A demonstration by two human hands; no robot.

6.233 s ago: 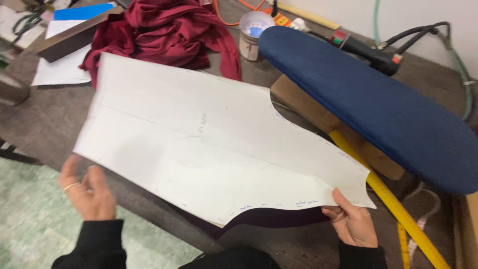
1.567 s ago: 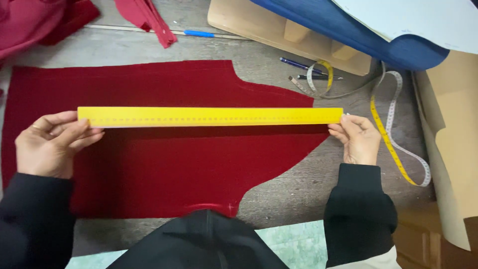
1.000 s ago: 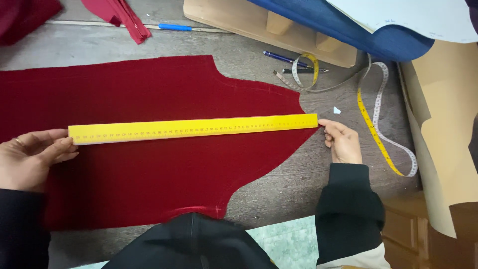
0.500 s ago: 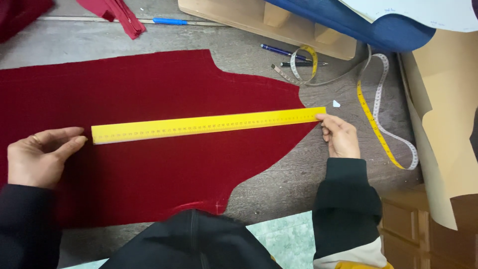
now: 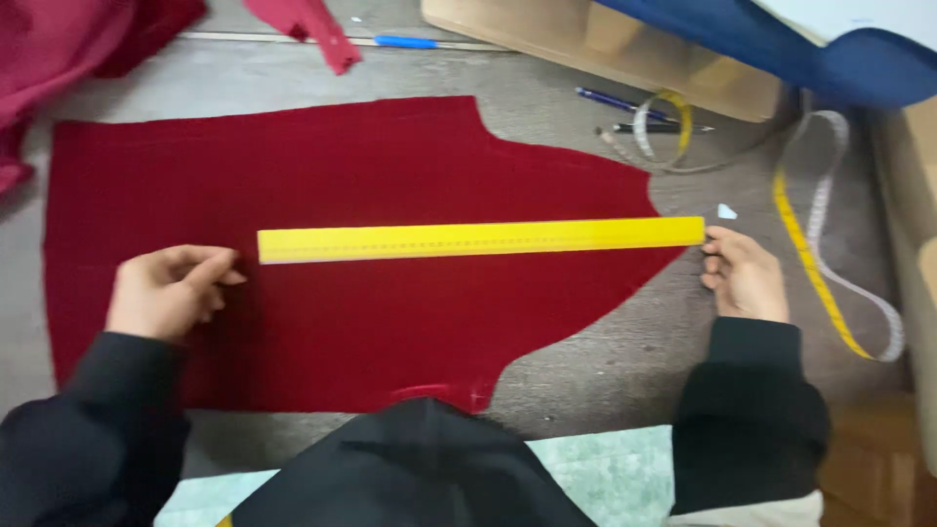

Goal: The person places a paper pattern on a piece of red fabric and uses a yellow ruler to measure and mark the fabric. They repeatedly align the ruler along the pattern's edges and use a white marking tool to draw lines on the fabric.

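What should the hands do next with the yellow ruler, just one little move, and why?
Probably press the left hand down on the near end of the yellow ruler. Right now that hand rests on the red cloth just beside the ruler's end, while only the right hand is at the other end, so the ruler could slide on the cloth.

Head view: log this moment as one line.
left hand: resting on cut red fabric panel | right hand: touching long yellow ruler end | ruler: across fabric

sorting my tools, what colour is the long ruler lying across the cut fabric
Yellow. The ruler lies across the dark red fabric piece, clearest in the head view.
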